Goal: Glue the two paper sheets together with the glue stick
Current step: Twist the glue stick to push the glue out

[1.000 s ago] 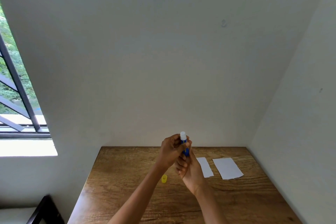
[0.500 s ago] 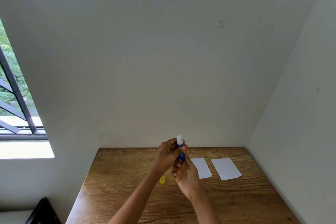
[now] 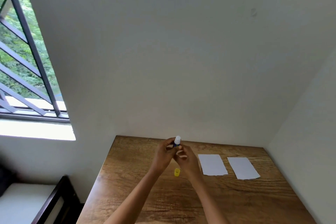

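From the head camera, both hands are meeting above the brown wood-grain table, holding a small blue glue stick with its white glue column showing upright between them. The left hand is curling its fingers round the upper barrel, while the right hand is gripping the lower end from beneath, fingers bent in; this looks like the base being twisted to raise the glue. The little yellow plastic cap is lying on the table just below the hands. To the right, the nearer white paper sheet and the farther white paper sheet are lying flat, side by side and apart, neither one touched.

The risks, as a judgement: the glue column is already standing well out of the barrel, so further twisting could leave it long enough to snap or smear under pressure. The loose sheets could slide or wrinkle during rubbing unless one hand is pinning them. The cap, being round, could roll off.
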